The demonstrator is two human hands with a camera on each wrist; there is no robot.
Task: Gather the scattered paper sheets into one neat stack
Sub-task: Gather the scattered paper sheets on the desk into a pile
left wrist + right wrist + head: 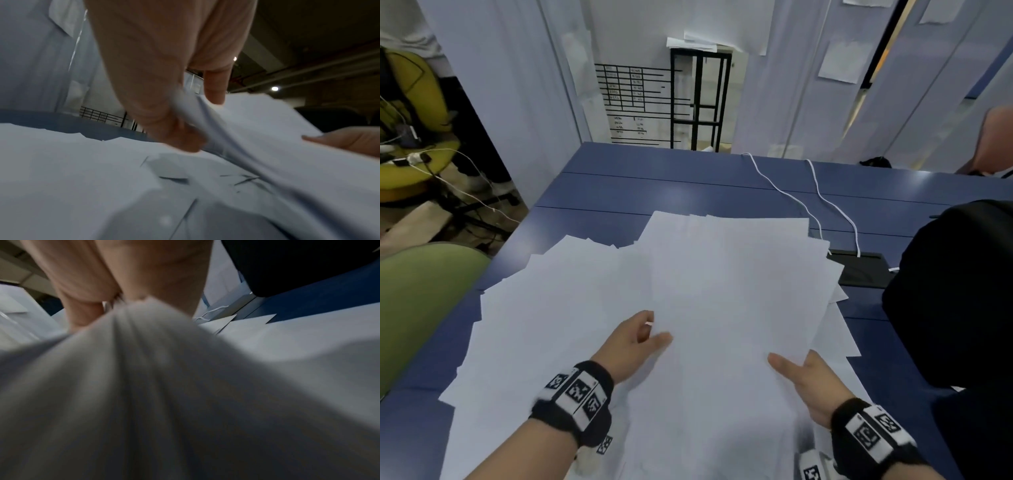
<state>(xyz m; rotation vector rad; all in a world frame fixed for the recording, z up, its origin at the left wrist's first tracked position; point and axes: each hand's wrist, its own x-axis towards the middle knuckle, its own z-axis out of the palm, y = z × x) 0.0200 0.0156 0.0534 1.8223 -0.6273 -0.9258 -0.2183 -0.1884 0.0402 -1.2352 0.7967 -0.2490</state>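
Observation:
Many white paper sheets (571,308) lie spread and overlapping on the blue table (654,185). A bundle of sheets (729,294) is lifted off the pile between both hands. My left hand (645,337) pinches its left edge, thumb on top and fingers beneath; the left wrist view shows the bundle (267,129) bending at the left hand's (180,129) grip. My right hand (801,373) grips the near right edge, thumb lying on top. In the right wrist view the paper (164,378) fans out from the right hand's (127,300) pinch and hides most else.
A black bag (955,291) stands on the table at the right, close to the sheets. Two white cables (822,202) run to a black device (859,270) behind the pile. A green chair (417,308) is at the left edge. White partition panels stand behind the table.

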